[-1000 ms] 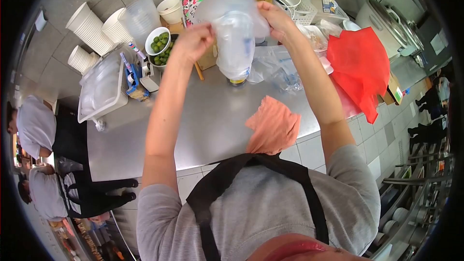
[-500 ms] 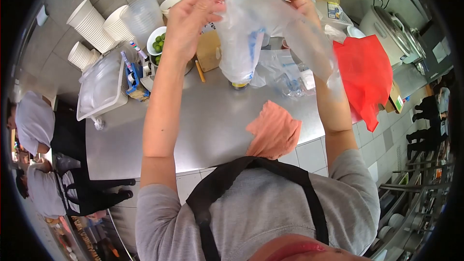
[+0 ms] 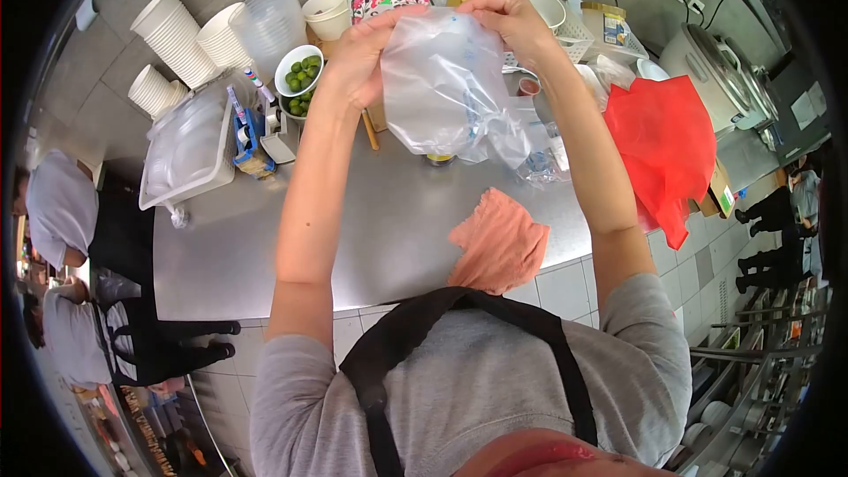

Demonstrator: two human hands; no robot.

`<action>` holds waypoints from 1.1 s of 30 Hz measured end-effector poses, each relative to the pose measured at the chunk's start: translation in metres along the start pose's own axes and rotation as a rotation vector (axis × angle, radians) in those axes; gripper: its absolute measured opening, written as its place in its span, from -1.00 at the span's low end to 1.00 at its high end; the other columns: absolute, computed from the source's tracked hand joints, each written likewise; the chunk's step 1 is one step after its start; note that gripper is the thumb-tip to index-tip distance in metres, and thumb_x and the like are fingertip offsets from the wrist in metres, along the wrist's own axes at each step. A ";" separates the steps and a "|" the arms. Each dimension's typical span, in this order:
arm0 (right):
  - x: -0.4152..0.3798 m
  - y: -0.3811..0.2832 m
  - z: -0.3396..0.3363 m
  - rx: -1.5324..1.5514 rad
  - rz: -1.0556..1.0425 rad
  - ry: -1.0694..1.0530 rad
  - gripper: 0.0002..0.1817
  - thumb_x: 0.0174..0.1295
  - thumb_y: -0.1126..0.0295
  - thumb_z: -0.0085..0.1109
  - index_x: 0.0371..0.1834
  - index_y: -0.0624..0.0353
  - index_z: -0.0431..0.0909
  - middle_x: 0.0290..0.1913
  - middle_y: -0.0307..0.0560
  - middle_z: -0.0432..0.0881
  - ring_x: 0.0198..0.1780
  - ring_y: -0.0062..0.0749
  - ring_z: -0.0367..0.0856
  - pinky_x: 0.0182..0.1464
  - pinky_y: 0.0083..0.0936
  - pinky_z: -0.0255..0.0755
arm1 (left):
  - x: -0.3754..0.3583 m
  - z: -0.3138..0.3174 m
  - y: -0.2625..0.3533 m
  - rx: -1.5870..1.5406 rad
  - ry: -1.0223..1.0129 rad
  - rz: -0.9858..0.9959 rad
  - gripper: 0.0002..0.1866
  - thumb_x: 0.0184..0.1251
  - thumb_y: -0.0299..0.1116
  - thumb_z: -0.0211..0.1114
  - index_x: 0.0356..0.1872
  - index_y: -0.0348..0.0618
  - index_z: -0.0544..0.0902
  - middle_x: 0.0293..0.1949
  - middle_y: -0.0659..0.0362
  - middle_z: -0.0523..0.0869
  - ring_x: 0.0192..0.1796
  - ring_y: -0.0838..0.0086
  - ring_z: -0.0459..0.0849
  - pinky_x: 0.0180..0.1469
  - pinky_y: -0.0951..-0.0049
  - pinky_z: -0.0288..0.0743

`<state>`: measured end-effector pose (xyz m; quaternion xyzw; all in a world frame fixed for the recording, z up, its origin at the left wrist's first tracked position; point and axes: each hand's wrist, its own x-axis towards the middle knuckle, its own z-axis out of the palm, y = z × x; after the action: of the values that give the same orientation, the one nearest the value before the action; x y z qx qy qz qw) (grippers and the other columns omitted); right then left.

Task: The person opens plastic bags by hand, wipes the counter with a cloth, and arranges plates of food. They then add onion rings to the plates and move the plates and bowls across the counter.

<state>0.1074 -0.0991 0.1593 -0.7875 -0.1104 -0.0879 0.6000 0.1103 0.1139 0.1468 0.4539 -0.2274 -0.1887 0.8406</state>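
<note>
A clear plastic bag (image 3: 433, 88) with faint blue print hangs between my two hands above the far side of the table. My left hand (image 3: 358, 57) pinches its upper left edge. At the upper right, my right hand (image 3: 519, 28) has thumb and fingers closed on the rim. The bag's lower right part is crumpled and overlaps other clear plastic packaging (image 3: 543, 159) on the tabletop. Behind its bottom edge, a small jar with a yellow band (image 3: 439, 160) shows only in part. An orange cloth (image 3: 501, 243) lies nearer to my body.
The steel table (image 3: 371, 247) holds a bowl of green limes (image 3: 300, 79), stacked paper cups (image 3: 172, 40) and a white basket of clear lids (image 3: 185, 155) on the left. A red bag (image 3: 662, 150) hangs over the right edge. Two people (image 3: 66, 208) stand far left.
The plastic bag has gone from a long, blurred, folded strip to a wider sheet spread between my hands. Both hands have come lower, and the right one has moved left.
</note>
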 end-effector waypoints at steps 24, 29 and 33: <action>-0.111 0.118 0.084 0.284 -0.018 0.079 -0.30 0.16 -0.04 -0.04 0.27 0.14 0.08 0.22 0.10 0.23 0.23 -0.11 0.18 0.23 -0.36 0.04 | -0.025 -0.016 -0.105 0.879 0.190 0.396 -0.44 -0.28 -0.27 0.47 -0.16 -0.30 0.51 -0.25 0.06 0.62 -0.25 0.37 0.59 -0.12 0.36 0.43; -0.194 0.136 0.030 -0.680 -0.120 0.162 -0.30 -0.08 0.17 0.24 0.18 0.13 0.24 0.21 0.22 0.21 0.20 0.07 0.20 0.22 -0.27 0.08 | -0.069 -0.041 -0.099 0.957 0.513 0.317 -0.41 -0.30 -0.33 0.49 -0.16 -0.34 0.48 -0.20 0.06 0.58 -0.17 0.35 0.53 -0.08 0.39 0.39; -0.231 0.150 -0.033 -0.967 -0.056 0.396 -0.18 -0.26 0.11 0.34 0.18 0.03 0.26 0.24 0.13 0.16 0.25 0.13 0.09 0.18 -0.05 0.06 | -0.110 -0.072 -0.079 0.974 0.760 0.381 -0.43 -0.26 -0.38 0.49 -0.13 -0.37 0.48 -0.17 0.05 0.57 -0.16 0.36 0.52 -0.04 0.38 0.37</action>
<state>-0.0726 -0.1847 -0.0329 -0.9396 0.0373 -0.2923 0.1744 0.0506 0.1795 0.0219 0.7703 -0.0503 0.2625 0.5790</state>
